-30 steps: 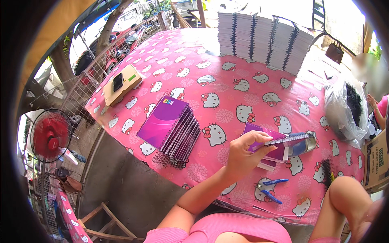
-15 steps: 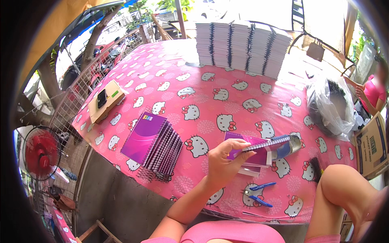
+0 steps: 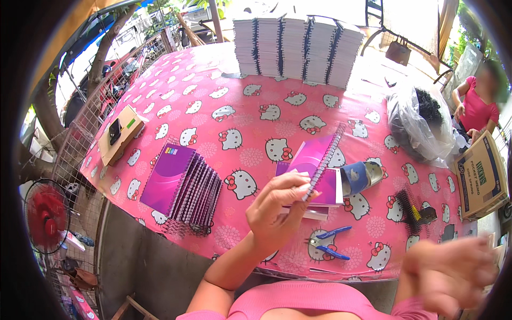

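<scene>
Pinched in my left hand [image 3: 280, 205] is a purple spiral notebook [image 3: 326, 154], tilted up with its coiled edge toward me. Beneath it on the table lie more purple notebooks [image 3: 317, 213], partly hidden by the hand and the held one. My right hand [image 3: 453, 272] is raised at the lower right, away from the notebooks and smeared by motion; nothing shows clearly in it. Blue-handled pliers [image 3: 332, 250] rest with jaws to the left, between my arms. To the left stands a fanned stack of purple spiral notebooks [image 3: 178, 184].
A pink patterned cloth covers the table [image 3: 250, 208]. Tall stacks of coil-bound pages [image 3: 296, 50] stand at the back. Along the right are a clear bag of black coils [image 3: 421, 128], a cardboard box [image 3: 482, 176] and a black bristly bundle [image 3: 408, 210]. A person [image 3: 477, 104] sits beyond.
My left hand has turned the notebook from nearly level to steeply upright. My right hand has come away from the far right edge and swung into the lower right. The view has shifted slightly right.
</scene>
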Tool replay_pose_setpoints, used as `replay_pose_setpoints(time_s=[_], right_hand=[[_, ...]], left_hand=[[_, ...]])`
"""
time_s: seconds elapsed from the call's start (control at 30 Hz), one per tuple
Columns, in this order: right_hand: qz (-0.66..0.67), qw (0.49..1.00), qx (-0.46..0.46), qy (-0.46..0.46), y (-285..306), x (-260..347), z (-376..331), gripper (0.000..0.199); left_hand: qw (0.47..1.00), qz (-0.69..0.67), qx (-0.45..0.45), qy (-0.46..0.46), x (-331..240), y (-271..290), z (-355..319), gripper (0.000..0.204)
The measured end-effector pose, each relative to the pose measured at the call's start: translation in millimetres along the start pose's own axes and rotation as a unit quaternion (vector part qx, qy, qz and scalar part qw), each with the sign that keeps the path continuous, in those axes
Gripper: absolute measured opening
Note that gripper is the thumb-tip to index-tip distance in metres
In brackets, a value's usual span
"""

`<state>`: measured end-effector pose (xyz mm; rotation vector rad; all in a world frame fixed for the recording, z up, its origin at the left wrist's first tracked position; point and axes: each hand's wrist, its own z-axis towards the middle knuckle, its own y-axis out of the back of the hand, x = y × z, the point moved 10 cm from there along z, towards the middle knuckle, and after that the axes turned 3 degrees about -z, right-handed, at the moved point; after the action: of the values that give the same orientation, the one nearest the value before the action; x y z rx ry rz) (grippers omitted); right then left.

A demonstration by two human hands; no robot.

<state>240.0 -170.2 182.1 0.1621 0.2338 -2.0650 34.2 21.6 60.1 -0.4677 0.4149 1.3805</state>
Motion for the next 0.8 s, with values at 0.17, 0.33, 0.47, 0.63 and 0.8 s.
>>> replay_pose_setpoints(time_s=[0.17, 0.33, 0.47, 0.63, 0.8], right_hand=[[-0.137, 0.692, 0.620, -0.343, -72.3, -27.4, -250.2, 0.065], [-0.095, 0.724, 0.524, -0.438, -47.2, -25.6, -270.6, 0.059], [-0.091, 0.772, 0.424, -0.465, -69.1, -57.4, -174.2, 0.053], [-0.122, 0.771, 0.476, -0.405, -87.1, -56.6, -165.2, 0.049], [0.334, 0.407, 0.216, -0.822, -82.5, -43.9, -260.7, 0.039]], left_hand=[[0.994, 0.040, 0.045, 0.096, 28.2, -0.1, -41.0, 0.030], [0.996, 0.045, 0.038, 0.070, 19.9, -3.4, -43.0, 0.030], [0.995, 0.084, 0.048, 0.022, 10.1, -5.7, -35.9, 0.031], [0.996, 0.070, 0.046, 0.039, 10.5, -8.9, -36.1, 0.030], [0.993, 0.096, 0.072, -0.007, 2.0, -6.8, -34.9, 0.026]])
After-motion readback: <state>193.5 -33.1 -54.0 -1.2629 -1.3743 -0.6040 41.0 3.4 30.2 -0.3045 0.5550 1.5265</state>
